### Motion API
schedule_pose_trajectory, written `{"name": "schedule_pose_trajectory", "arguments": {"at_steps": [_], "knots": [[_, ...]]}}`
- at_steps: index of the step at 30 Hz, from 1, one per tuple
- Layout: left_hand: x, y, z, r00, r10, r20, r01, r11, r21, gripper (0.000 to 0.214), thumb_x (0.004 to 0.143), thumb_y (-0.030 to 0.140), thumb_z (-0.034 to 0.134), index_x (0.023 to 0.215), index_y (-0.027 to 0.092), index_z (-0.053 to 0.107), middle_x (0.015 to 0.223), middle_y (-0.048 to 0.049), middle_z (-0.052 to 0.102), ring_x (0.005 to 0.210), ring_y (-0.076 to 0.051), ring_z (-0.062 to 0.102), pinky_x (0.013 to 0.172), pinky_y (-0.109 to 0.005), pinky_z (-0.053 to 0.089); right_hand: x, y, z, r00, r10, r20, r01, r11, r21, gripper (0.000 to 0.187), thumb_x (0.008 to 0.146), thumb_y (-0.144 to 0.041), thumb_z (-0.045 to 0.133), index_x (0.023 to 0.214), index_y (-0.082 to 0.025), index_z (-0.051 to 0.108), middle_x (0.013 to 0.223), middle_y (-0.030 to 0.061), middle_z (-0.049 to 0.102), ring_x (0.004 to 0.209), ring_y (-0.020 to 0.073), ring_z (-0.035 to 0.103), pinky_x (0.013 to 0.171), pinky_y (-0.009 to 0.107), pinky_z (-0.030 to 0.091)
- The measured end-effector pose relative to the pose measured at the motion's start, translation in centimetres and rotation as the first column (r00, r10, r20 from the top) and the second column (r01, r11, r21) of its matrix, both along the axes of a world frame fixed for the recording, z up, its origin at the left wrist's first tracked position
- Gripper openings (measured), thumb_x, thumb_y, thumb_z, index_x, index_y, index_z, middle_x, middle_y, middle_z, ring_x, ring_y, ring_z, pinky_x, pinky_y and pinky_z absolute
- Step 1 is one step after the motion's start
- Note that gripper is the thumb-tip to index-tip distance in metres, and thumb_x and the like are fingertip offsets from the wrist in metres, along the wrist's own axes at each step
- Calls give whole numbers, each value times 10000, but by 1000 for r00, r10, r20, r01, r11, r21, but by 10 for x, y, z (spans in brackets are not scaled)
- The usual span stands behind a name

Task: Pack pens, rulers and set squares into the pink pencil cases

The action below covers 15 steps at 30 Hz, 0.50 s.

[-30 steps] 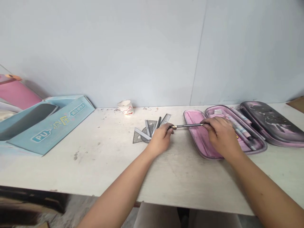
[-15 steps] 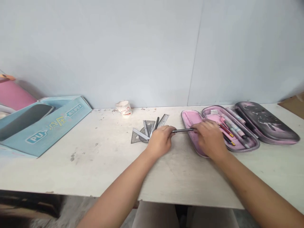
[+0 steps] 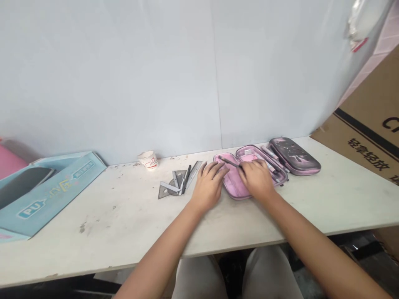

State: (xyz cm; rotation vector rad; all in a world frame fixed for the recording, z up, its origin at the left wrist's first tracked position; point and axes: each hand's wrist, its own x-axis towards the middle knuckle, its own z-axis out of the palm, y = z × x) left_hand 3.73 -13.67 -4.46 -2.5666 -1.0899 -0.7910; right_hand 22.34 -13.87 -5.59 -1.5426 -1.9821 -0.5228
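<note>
A pink pencil case lies open on the white table, its dark lid folded out to the right. My right hand rests over the case and pinches a thin dark pen that slants over the pink flap. My left hand lies with fingers stretched out at the left edge of the case and holds nothing. Several pens sit in the case's right half. Left of my left hand lies a pile of grey rulers and set squares.
A small white paper cup stands by the wall. A light blue box lies at the left. A brown cardboard carton stands at the right end of the table. The table's front edge runs just before my forearms.
The camera has swung right and pulled back. My left hand let go of the pen and opened. My right hand carried the pen over the pink flap of the case.
</note>
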Motion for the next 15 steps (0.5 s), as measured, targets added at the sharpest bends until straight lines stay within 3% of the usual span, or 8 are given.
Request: {"name": "schedule_pose_trajectory", "arguments": {"at_steps": [3,7,11,15], "knots": [[12,-4,-3,999,-16,-45,12,997,-77,305,895,236,349,1132,221,541,1271,-63,496,1228,-221,360,1075,-464,218,33,-4,-7,979,-201,34,203,975,-86,330,906,-265,316,977,-116,602,887,118,663,861,225,550,874,364,243],[10,-1,-4,998,1,-62,-10,989,-145,274,893,280,358,1071,222,558,1202,-67,515,1172,-214,405,1026,-430,289,49,-10,-11,954,-273,127,288,950,-124,328,895,-289,337,968,-118,607,944,136,638,942,269,515,857,394,254],[-17,5,-3,976,201,-87,-211,970,-119,277,874,305,387,1089,208,532,1180,-85,506,1122,-232,429,958,-412,335,22,-12,-4,975,-162,149,183,973,-139,324,892,-290,331,977,-144,607,1033,136,603,1021,275,468,878,404,261],[-57,8,-8,844,522,-122,-529,848,-31,346,836,326,430,1099,119,515,1121,-147,504,1050,-280,436,885,-418,346,-30,-5,6,988,0,158,28,983,-179,326,893,-291,323,965,-158,612,1025,123,594,1016,268,457,885,401,275]]}}
